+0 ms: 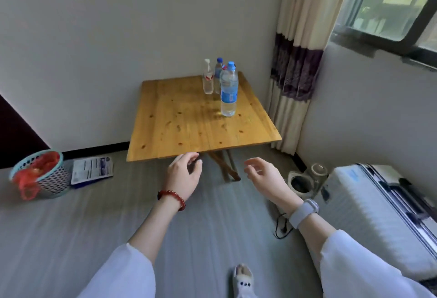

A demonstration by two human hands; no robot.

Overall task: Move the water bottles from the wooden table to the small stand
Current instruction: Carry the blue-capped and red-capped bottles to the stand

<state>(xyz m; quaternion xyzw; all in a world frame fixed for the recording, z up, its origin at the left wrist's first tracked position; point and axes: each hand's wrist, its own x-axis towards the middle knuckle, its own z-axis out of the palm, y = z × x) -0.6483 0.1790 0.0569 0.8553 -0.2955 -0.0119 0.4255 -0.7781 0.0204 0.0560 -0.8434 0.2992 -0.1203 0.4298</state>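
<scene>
Three water bottles stand upright on the wooden table (179, 132) in the corner. A large one with a blue cap and blue label (229, 89) is nearest. Behind it are a smaller blue-capped bottle (218, 70) and a clear bottle with a white cap and red label (207, 78). My left hand (184, 174), with a red bead bracelet, hovers just before the table's front edge, fingers loosely curled, empty. My right hand (264, 177), with a grey watch on the wrist, is raised beside it, fingers apart, empty. No small stand is in view.
A teal basket with a red bag (40, 174) and a leaflet (92, 170) lie on the floor at left. A white suitcase (378, 215), a kettle (301, 183) and a cable sit at right. A curtain (295, 66) hangs beside the table.
</scene>
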